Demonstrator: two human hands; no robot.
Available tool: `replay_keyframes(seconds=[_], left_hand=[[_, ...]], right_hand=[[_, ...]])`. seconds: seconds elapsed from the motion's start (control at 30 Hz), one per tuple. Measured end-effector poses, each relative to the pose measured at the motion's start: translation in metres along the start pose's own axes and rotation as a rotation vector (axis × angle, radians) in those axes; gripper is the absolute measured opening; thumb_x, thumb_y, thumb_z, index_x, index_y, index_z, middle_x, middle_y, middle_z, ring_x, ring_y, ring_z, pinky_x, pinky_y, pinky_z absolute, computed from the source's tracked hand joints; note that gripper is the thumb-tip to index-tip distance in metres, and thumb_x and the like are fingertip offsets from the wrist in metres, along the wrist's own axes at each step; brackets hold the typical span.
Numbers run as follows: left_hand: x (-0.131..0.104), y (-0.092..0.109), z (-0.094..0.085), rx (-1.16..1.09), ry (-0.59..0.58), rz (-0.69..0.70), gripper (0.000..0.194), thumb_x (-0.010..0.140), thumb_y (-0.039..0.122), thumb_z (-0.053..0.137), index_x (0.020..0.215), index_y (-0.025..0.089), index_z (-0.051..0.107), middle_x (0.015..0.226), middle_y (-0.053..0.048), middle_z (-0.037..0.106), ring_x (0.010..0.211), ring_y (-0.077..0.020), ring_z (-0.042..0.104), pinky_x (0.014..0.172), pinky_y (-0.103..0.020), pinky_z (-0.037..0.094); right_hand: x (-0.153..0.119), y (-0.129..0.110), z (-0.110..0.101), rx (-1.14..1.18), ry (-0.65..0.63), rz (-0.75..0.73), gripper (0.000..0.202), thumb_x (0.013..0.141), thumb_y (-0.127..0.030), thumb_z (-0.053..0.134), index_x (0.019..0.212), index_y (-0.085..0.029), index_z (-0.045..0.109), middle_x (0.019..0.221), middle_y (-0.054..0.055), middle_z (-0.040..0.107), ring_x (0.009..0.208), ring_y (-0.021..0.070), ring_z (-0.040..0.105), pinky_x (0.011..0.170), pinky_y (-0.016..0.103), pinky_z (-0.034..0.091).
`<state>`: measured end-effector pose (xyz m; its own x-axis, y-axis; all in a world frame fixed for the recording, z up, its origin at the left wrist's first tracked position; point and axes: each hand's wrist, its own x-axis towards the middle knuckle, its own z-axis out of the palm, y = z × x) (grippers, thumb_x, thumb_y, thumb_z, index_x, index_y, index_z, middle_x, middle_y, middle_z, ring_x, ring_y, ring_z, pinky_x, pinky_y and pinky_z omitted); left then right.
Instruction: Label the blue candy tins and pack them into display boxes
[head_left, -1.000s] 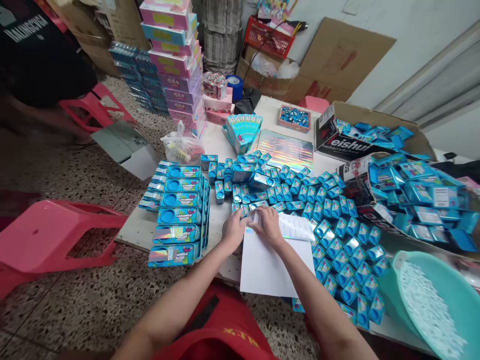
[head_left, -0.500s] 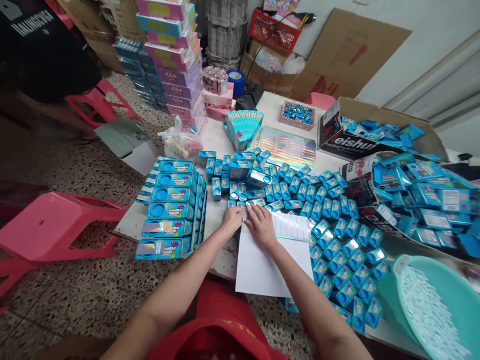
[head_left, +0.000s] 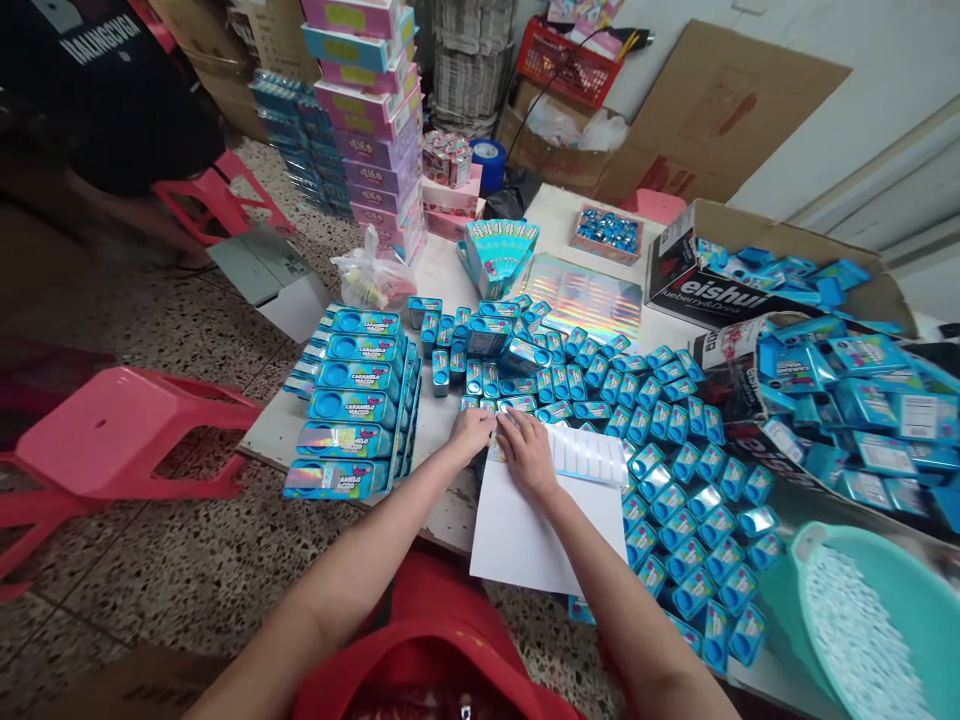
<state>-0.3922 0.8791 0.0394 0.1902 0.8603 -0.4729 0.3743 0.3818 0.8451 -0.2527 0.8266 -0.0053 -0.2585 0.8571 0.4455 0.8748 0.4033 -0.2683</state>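
My left hand is closed in a pinch at the left edge of a shiny sticker sheet; its fingertips are partly hidden. On the sheet's left part rests my right hand, palm down with fingers stretched forward, close to the left fingertips. The sheet has rows of clear, holographic strips and a plain white lower part reaching past the table's front edge. Around it stand many small blue candy tins. To the left are stacked blue display boxes lettered "Caramelo Macizo", two with a shiny strip.
Open cartons of blue packs stand right, above a turquoise basin of pale candies. Behind lie more holographic sheets, a fan-shaped box and a plastic bag. Pink stools and a person are at left.
The whole view has shifted slightly, with background things sitting further right. Both hands stay at the sheet's left edge in nearly the same pose.
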Motion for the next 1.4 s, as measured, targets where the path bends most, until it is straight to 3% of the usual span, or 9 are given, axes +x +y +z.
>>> replay_keyframes(seconds=[0.33, 0.53, 0.67, 0.77, 0.9, 1.0, 1.2, 1.3, 1.4], left_hand=[[0.004, 0.002, 0.002, 0.149, 0.044, 0.004, 0.028, 0.078, 0.015, 0.044, 0.050, 0.019, 0.047, 0.041, 0.005, 0.041, 0.047, -0.0123, 0.051, 0.050, -0.022, 0.031], [0.004, 0.008, 0.004, 0.257, 0.120, 0.018, 0.024, 0.080, 0.012, 0.046, 0.063, 0.017, 0.062, 0.065, -0.005, 0.062, 0.077, -0.0202, 0.061, 0.065, -0.026, 0.040], [-0.023, 0.023, 0.002, 0.180, 0.174, 0.164, 0.030, 0.088, 0.022, 0.041, 0.108, 0.017, 0.064, 0.112, -0.012, 0.063, 0.108, -0.0236, 0.056, 0.085, -0.030, 0.041], [-0.056, 0.039, 0.002, -0.220, 0.004, 0.365, 0.041, 0.093, 0.035, 0.034, 0.128, 0.019, 0.049, 0.128, -0.012, 0.054, 0.113, -0.0211, 0.054, 0.084, -0.029, 0.045], [-0.098, 0.058, -0.003, -0.460, -0.206, 0.338, 0.025, 0.082, 0.033, 0.055, 0.100, 0.016, 0.058, 0.086, -0.005, 0.064, 0.078, -0.0156, 0.061, 0.065, -0.024, 0.047], [-0.126, 0.067, -0.025, -0.359, -0.107, 0.336, 0.009, 0.080, 0.025, 0.056, 0.076, 0.017, 0.057, 0.064, 0.002, 0.056, 0.061, -0.0111, 0.054, 0.060, -0.022, 0.043], [-0.181, 0.065, -0.109, -0.187, 0.214, 0.468, 0.008, 0.084, 0.024, 0.055, 0.087, 0.022, 0.062, 0.077, 0.002, 0.064, 0.070, -0.0104, 0.058, 0.065, -0.021, 0.046], [-0.187, 0.058, -0.151, -0.192, 0.429, 0.442, 0.011, 0.080, 0.027, 0.062, 0.090, 0.022, 0.062, 0.076, 0.002, 0.065, 0.068, -0.0102, 0.059, 0.065, -0.021, 0.048], [-0.179, 0.049, -0.185, -0.335, 0.438, 0.326, 0.016, 0.075, 0.030, 0.064, 0.087, 0.019, 0.062, 0.065, 0.003, 0.061, 0.055, -0.0094, 0.055, 0.052, -0.020, 0.045]], right_hand=[[0.024, -0.004, -0.027, 0.075, 0.021, 0.056, 0.017, 0.093, -0.025, 0.048, 0.082, -0.021, 0.060, 0.082, 0.007, 0.065, 0.080, 0.0205, 0.056, 0.074, 0.035, 0.043], [0.037, -0.028, -0.120, 0.191, -0.029, 0.154, 0.013, 0.092, -0.026, 0.051, 0.083, -0.022, 0.059, 0.079, 0.005, 0.064, 0.077, 0.0189, 0.058, 0.070, 0.033, 0.044], [0.047, -0.042, -0.172, 0.280, 0.017, 0.318, 0.011, 0.089, -0.030, 0.056, 0.081, -0.022, 0.057, 0.075, 0.001, 0.062, 0.071, 0.0159, 0.059, 0.066, 0.030, 0.046], [0.051, -0.050, -0.188, 0.329, 0.018, 0.412, 0.014, 0.086, -0.033, 0.058, 0.078, -0.022, 0.058, 0.072, 0.000, 0.062, 0.069, 0.0152, 0.059, 0.066, 0.029, 0.046], [0.050, -0.064, -0.190, 0.454, -0.007, 0.496, 0.018, 0.084, -0.037, 0.061, 0.077, -0.021, 0.060, 0.072, 0.000, 0.064, 0.067, 0.0150, 0.060, 0.065, 0.028, 0.047], [0.049, -0.081, -0.185, 0.544, 0.043, 0.568, 0.019, 0.081, -0.039, 0.065, 0.079, -0.021, 0.061, 0.073, 0.001, 0.064, 0.067, 0.0157, 0.060, 0.063, 0.029, 0.047], [0.074, -0.140, -0.169, 0.762, 0.035, 0.563, 0.017, 0.078, -0.037, 0.069, 0.078, -0.022, 0.063, 0.072, 0.002, 0.066, 0.065, 0.0161, 0.061, 0.062, 0.029, 0.049], [0.097, -0.173, -0.152, 0.861, -0.004, 0.549, 0.018, 0.078, -0.038, 0.069, 0.078, -0.021, 0.065, 0.073, 0.002, 0.067, 0.065, 0.0156, 0.061, 0.062, 0.029, 0.049], [0.118, -0.195, -0.133, 0.953, -0.031, 0.544, 0.019, 0.078, -0.038, 0.068, 0.078, -0.019, 0.065, 0.071, 0.001, 0.067, 0.063, 0.0135, 0.059, 0.059, 0.026, 0.048]])
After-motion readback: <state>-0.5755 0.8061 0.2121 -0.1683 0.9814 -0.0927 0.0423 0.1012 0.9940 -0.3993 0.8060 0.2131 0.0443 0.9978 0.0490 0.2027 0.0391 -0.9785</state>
